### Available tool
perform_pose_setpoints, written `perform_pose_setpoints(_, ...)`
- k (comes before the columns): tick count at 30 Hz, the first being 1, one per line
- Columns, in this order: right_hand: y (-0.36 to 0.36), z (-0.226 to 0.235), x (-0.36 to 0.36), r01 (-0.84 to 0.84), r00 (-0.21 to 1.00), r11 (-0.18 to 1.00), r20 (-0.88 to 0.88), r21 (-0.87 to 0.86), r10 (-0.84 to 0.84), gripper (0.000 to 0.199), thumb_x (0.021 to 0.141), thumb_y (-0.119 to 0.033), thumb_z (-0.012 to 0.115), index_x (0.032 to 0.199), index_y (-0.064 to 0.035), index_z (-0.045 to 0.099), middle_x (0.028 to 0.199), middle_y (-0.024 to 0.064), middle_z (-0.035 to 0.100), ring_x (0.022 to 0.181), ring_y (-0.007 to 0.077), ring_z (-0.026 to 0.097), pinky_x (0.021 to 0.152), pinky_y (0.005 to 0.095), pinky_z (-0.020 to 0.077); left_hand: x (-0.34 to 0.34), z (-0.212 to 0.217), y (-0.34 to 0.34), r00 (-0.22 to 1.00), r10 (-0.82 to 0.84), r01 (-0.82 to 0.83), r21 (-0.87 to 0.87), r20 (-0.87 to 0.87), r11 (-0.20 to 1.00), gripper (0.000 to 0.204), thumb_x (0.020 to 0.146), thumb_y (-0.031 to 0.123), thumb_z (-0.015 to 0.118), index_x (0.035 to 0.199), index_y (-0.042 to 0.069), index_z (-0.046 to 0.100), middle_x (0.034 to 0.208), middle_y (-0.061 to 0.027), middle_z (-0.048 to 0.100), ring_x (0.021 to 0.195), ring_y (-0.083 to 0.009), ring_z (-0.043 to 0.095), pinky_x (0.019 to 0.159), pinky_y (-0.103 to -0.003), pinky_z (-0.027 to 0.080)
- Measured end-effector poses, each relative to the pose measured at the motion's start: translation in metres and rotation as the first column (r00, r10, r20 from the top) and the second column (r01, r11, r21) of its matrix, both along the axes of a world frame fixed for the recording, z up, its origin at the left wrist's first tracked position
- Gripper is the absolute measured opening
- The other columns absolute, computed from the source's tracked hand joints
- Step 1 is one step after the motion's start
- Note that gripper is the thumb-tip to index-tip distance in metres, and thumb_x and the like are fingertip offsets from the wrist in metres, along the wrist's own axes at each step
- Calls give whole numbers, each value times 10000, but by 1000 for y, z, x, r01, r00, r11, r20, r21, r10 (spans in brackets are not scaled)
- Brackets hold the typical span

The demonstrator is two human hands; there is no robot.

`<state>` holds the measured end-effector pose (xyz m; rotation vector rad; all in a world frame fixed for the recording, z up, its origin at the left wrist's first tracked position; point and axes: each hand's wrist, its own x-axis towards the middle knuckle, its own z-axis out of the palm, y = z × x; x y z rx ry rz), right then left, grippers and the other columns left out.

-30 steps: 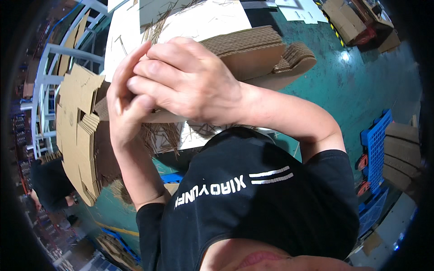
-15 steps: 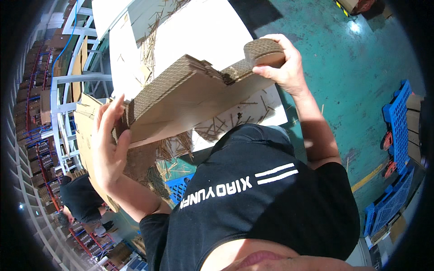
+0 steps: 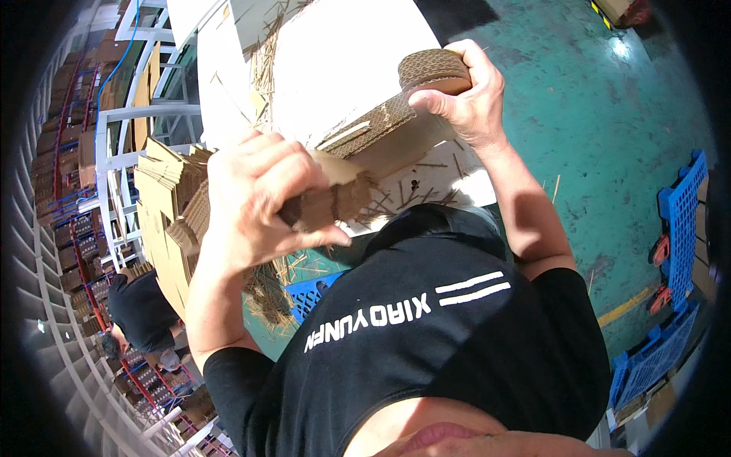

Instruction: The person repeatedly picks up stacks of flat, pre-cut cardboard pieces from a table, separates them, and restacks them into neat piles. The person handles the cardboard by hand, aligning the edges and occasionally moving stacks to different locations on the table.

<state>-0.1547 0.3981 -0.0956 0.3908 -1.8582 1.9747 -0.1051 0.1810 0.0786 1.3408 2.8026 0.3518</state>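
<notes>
A thick stack of die-cut corrugated cardboard (image 3: 384, 126) is held over the white table, its fluted edges facing up. My right hand (image 3: 476, 103) grips its rounded far-right end, thumb on the near side and fingers behind. My left hand (image 3: 263, 198) is closed around a darker, rough-edged cardboard portion (image 3: 327, 204) at the near-left end, with the thumb stretched out below. Whether that portion is still joined to the stack cannot be made out. A loose cardboard strip (image 3: 344, 135) lies across the stack's upper edge.
Thin cardboard scraps (image 3: 263, 72) litter the white table (image 3: 343, 53). More cardboard pieces (image 3: 164, 206) stand at the left, with a scrap heap (image 3: 266, 297) below. Blue pallets (image 3: 681, 221) stand at the right on the green floor. Another person (image 3: 141, 312) bends at the lower left.
My left hand has moved right from the stack's left end and closed from a flatter pose around the rough cardboard portion. The left portion of the stack has changed shape; my right hand has shifted slightly up.
</notes>
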Motion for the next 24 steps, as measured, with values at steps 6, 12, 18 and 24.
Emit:
perform_pose_setpoints(6,-16,-5,-11,338,915,919,-302,205,-269,755,595,-383,876,1162,-11,544,1176,139,576,1054,204,583,907,340,473,0,11,-6,991,8,21,-212,136,977,365,464,133,737,769,110,538,760,-15,523,720,-233,545,642,-360,442)
perform_pose_setpoints(12,-55,43,6,409,703,674,-683,615,198,303,782,-224,618,1035,-61,656,994,90,639,1011,190,578,914,313,416,3,11,-20,990,-10,37,-193,142,981,360,442,97,669,768,104,519,759,-22,509,753,-234,547,668,-351,450)
perform_pose_setpoints(18,-64,69,2,-37,870,324,-129,945,476,256,761,-130,605,972,10,638,926,137,650,875,240,622,821,329,477,5,5,-15,994,-73,85,-174,75,981,219,561,180,610,725,109,482,730,-16,488,714,-209,546,635,-331,452)
perform_pose_setpoints(24,-81,91,-20,-185,781,109,79,977,619,141,741,-107,591,762,-39,713,738,125,677,741,254,671,689,364,531,4,5,-22,994,-80,90,-150,71,985,296,507,157,644,762,105,504,723,-18,479,703,-221,543,624,-346,442)
